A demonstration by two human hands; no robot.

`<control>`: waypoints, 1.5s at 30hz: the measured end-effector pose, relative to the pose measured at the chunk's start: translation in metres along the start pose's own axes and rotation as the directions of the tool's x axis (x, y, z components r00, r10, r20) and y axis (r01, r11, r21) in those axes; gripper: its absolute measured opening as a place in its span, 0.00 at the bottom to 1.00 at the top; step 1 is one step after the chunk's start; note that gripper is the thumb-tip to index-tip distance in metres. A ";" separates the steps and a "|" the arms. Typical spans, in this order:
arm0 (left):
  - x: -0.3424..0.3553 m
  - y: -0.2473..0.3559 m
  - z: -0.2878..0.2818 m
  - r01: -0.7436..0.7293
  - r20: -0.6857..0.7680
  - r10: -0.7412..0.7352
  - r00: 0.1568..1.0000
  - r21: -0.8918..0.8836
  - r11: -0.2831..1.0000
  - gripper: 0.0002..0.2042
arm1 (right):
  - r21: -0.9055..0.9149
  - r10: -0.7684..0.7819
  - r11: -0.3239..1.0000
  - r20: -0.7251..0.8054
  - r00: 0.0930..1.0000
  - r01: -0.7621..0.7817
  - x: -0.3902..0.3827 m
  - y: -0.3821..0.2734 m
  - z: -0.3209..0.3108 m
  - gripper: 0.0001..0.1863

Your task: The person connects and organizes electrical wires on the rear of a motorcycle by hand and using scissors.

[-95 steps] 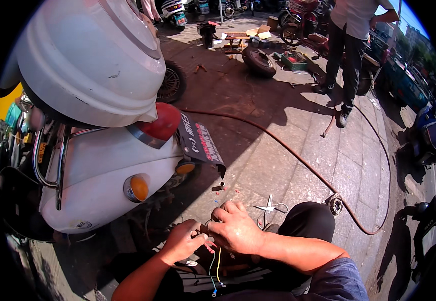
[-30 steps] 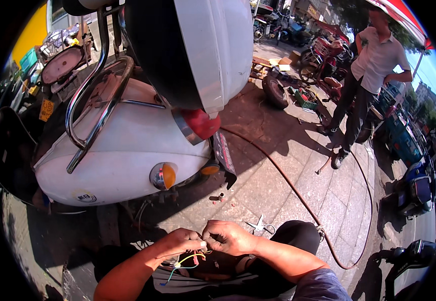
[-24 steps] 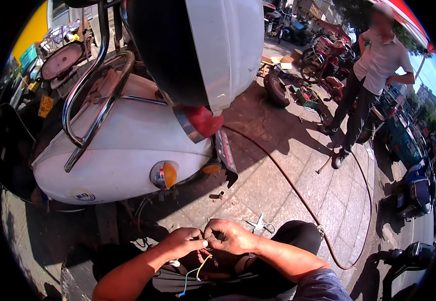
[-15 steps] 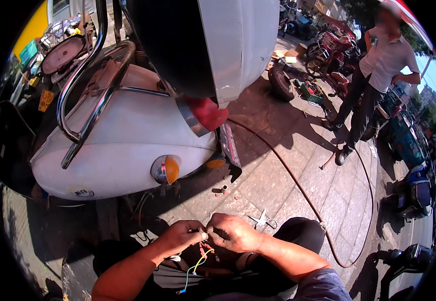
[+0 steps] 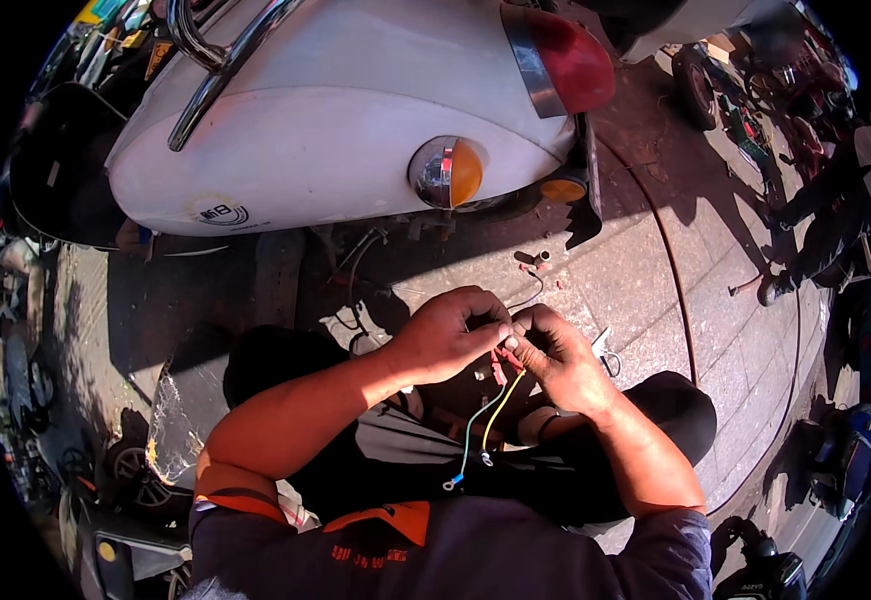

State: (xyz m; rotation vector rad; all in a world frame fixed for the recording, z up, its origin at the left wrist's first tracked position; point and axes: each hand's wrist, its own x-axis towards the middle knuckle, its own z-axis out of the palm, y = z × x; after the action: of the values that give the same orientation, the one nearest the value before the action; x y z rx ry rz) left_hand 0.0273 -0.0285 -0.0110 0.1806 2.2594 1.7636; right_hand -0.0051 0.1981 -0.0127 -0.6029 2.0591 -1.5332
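Note:
My left hand (image 5: 450,335) and my right hand (image 5: 560,368) meet above my lap, thumbs and fingertips pinched together on a small bundle of wires. From the pinch hang red connectors (image 5: 500,372), a green wire (image 5: 472,430) with a blue-sleeved ring terminal (image 5: 450,485), and a yellow wire (image 5: 501,408) ending in another ring terminal (image 5: 486,460). The fingers hide the gripped wire ends. Partly covered by my right hand, scissors (image 5: 610,358) lie on the paving. Ahead stands a white scooter body (image 5: 305,150) with an orange turn signal (image 5: 447,172).
A red tail light (image 5: 570,60) and chrome rail (image 5: 230,75) sit on the scooter. A brown hose (image 5: 667,240) runs across the paving on the right. Near it are a loose tyre (image 5: 693,88) and a standing person (image 5: 825,225). A small metal cylinder (image 5: 542,258) lies ahead.
My view has tilted down and shifted left, so the scooter appears higher and further right. My hands stay together on the wires, with the right hand turned more downward.

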 end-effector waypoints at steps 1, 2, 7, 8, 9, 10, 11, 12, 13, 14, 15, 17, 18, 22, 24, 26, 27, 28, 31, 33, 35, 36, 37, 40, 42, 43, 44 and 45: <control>0.000 0.002 0.000 -0.012 0.016 0.012 1.000 0.029 1.000 0.07 | 0.071 0.053 0.996 0.018 0.998 -0.054 0.000 0.005 -0.001 0.07; 0.000 0.004 -0.001 -0.025 0.034 0.023 0.999 0.057 0.998 0.07 | 0.140 0.106 0.984 0.038 0.994 -0.110 -0.001 0.010 0.000 0.07; -0.006 0.013 -0.005 0.094 0.192 -0.025 0.981 -0.360 0.928 0.07 | 0.515 0.075 0.852 0.052 0.996 -0.091 -0.015 -0.018 -0.005 0.02; -0.008 0.019 -0.006 0.122 0.213 -0.029 0.977 -0.435 0.892 0.07 | 0.575 0.074 0.813 0.054 0.996 -0.092 -0.015 -0.022 -0.004 0.02; -0.007 0.022 -0.003 0.149 0.244 -0.024 0.970 -0.512 0.846 0.08 | 0.628 0.081 0.773 0.046 0.996 -0.092 -0.017 -0.026 -0.005 0.02; -0.006 0.020 -0.002 0.146 0.240 -0.017 0.971 -0.531 0.835 0.05 | 0.679 0.089 0.729 0.035 0.995 -0.089 -0.018 -0.030 -0.005 0.02; -0.008 0.019 -0.002 0.083 0.213 0.044 0.976 -0.550 0.831 0.05 | 0.735 0.091 0.670 0.052 0.994 -0.100 -0.018 -0.034 -0.007 0.01; -0.006 0.020 -0.003 0.015 0.189 0.113 0.976 -0.567 0.824 0.04 | 0.789 0.101 0.603 0.066 0.993 -0.114 -0.018 -0.039 -0.007 0.00; -0.006 0.021 -0.004 0.008 0.197 0.129 0.972 -0.575 0.818 0.04 | 0.813 0.113 0.561 0.113 0.987 -0.158 -0.018 -0.036 -0.011 0.00; -0.006 0.017 -0.005 0.047 0.217 0.107 0.970 -0.603 0.796 0.04 | 0.814 0.087 0.564 0.108 0.990 -0.138 -0.017 -0.037 -0.011 0.01; -0.006 0.019 -0.006 0.070 0.210 0.067 0.975 -0.583 0.810 0.05 | 0.817 0.059 0.565 0.103 0.993 -0.118 -0.016 -0.038 -0.011 0.03; -0.004 0.021 -0.006 0.089 0.185 0.012 0.983 -0.527 0.845 0.06 | 0.544 0.075 0.834 0.057 0.996 -0.094 -0.014 -0.031 -0.018 0.07; -0.003 0.020 -0.007 0.086 0.168 -0.004 0.986 -0.490 0.868 0.06 | 0.390 0.117 0.912 0.051 0.992 -0.127 -0.012 -0.033 -0.022 0.08; -0.001 0.019 -0.005 0.083 0.168 -0.017 0.986 -0.394 0.916 0.05 | 0.290 0.059 0.954 0.076 0.995 -0.079 -0.010 -0.016 -0.020 0.09; -0.001 0.022 -0.002 0.131 0.196 -0.051 0.979 -0.422 0.897 0.04 | 0.318 0.026 0.947 0.083 0.996 -0.051 -0.011 -0.016 -0.018 0.08; 0.001 0.021 -0.004 0.210 0.258 -0.093 0.962 -0.475 0.855 0.05 | 0.334 0.009 0.942 0.101 0.995 -0.042 -0.012 -0.012 -0.017 0.07; 0.000 0.018 -0.005 0.220 0.279 -0.094 0.956 -0.464 0.858 0.06 | 0.364 0.031 0.928 0.134 0.990 -0.079 -0.013 -0.011 -0.016 0.07; 0.000 0.013 -0.005 0.230 0.301 -0.095 0.949 -0.453 0.861 0.07 | 0.392 0.053 0.913 0.168 0.984 -0.116 -0.014 -0.012 -0.016 0.07; 0.002 0.011 -0.005 0.280 0.361 -0.114 0.926 -0.450 0.848 0.10 | 0.475 0.076 0.867 0.176 0.981 -0.153 -0.015 -0.013 -0.016 0.08; 0.003 0.012 -0.005 0.294 0.381 -0.111 0.918 -0.464 0.835 0.11 | 0.534 0.106 0.827 0.159 0.982 -0.176 -0.015 -0.017 -0.016 0.07; 0.005 0.013 -0.005 0.281 0.383 -0.087 0.920 -0.487 0.827 0.12 | 0.606 0.107 0.771 0.184 0.977 -0.198 -0.015 -0.017 -0.017 0.07; 0.004 0.018 -0.004 0.299 0.392 -0.088 0.916 -0.518 0.802 0.13 | 0.639 0.106 0.741 0.195 0.975 -0.208 -0.016 -0.017 -0.018 0.07; 0.003 0.026 -0.002 0.317 0.402 -0.089 0.911 -0.548 0.774 0.14 | 0.684 0.075 0.705 0.191 0.979 -0.187 -0.016 -0.015 -0.017 0.07; 0.002 0.024 -0.002 0.231 0.379 0.016 0.925 -0.596 0.769 0.09 | 0.788 -0.010 0.601 0.171 0.985 -0.131 -0.018 -0.011 -0.010 0.07; 0.001 0.025 -0.001 0.182 0.356 0.076 0.932 -0.636 0.750 0.09 | 0.827 -0.050 0.554 0.147 0.988 -0.095 -0.019 -0.018 -0.010 0.07; 0.001 0.024 0.000 0.190 0.369 0.082 0.926 -0.642 0.742 0.09 | 0.827 -0.079 0.557 0.146 0.986 -0.078 -0.020 -0.017 -0.010 0.08; 0.000 0.024 0.000 0.203 0.373 0.082 0.924 -0.660 0.723 0.10 | 0.832 -0.089 0.551 0.142 0.986 -0.070 -0.021 -0.018 -0.009 0.08; -0.001 0.025 0.001 0.216 0.378 0.082 0.922 -0.678 0.703 0.10 | 0.837 -0.098 0.543 0.137 0.986 -0.062 -0.021 -0.018 -0.008 0.08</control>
State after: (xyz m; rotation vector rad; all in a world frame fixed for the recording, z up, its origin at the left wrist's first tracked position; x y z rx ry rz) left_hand 0.0269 -0.0215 0.0127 0.2460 1.1732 2.1854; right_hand 0.0074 0.2118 0.0093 -0.3299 0.9417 -2.1368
